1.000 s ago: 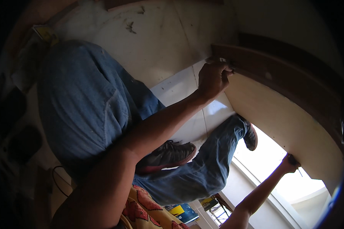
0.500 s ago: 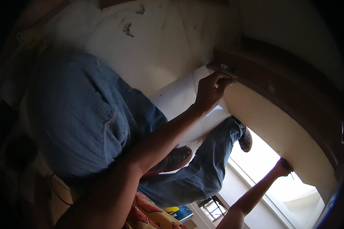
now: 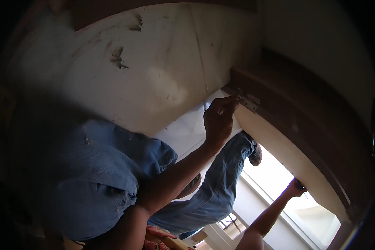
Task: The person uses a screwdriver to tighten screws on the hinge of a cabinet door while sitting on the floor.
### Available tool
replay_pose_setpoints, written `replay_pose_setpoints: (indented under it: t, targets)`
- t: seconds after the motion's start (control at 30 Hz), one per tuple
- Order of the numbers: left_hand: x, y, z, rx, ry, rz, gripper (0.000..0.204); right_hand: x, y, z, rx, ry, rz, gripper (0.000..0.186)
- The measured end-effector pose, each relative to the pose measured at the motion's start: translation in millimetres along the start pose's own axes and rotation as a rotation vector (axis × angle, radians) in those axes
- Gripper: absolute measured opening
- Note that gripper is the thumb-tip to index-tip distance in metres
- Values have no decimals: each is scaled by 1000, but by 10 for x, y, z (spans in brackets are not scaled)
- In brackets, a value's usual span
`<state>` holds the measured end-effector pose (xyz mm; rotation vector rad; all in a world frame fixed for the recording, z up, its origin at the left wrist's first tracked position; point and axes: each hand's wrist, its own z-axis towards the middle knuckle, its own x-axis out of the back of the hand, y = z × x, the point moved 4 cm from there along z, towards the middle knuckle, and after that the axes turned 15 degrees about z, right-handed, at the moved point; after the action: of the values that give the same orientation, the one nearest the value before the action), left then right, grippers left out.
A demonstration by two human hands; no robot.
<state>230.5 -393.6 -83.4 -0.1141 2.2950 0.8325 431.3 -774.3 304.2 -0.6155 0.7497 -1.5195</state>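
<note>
My left hand [image 3: 219, 121] reaches up to a metal hinge [image 3: 248, 102] on the dark brown edge of a pale board [image 3: 279, 137]. Thumb and fingertips are pinched together at the hinge's near end; whatever they hold is too small to make out. My right hand [image 3: 296, 188] is closed at the board's far lower edge, against the bright opening. Something dark with a thin tip shows in that fist, but its kind is unclear.
Two small clusters of screws, one [image 3: 120, 60] nearer and another [image 3: 139, 25] beyond it, lie on the pale, dusty floor [image 3: 162, 87]. My bent jeans-clad legs [image 3: 100, 179] fill the lower left. A shoe [image 3: 256, 156] touches the board's lower side. Bright light enters at right.
The view has shifted, showing more floor and screws. My left hand has turned more upright and sits at the hinge's end, baring more of the hinge. My right hand stays at the board's edge.
</note>
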Motion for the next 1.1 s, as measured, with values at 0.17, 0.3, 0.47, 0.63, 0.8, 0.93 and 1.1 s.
replay_pose_setpoints:
  t: [0.17, 0.3, 0.47, 0.63, 0.8, 0.93, 1.1]
  targets:
    - [-12, -26, -20, 102, 58, -68, 24, 154, 26, 150, -207, 131, 384, 38]
    - [21, -88, 49, 85, 102, -113, 20, 210, 9, 213, -133, 170, 297, 36]
    - [25, 158, 24, -334, 144, 317, 16, 130, 90, 157, -248, 120, 465, 37]
    - [-33, 316, 55, -575, 106, 401, 18, 83, 65, 141, -244, 159, 455, 41]
    - [-76, 382, 58, -677, 64, 436, 20, 81, 68, 143, -234, 154, 419, 39]
    - [-92, 400, 57, -760, 64, 462, 21, 103, -3, 179, -164, 194, 307, 36]
    - [-22, 9, 126, -221, 48, 79, 12, 95, 80, 184, -197, 193, 368, 30]
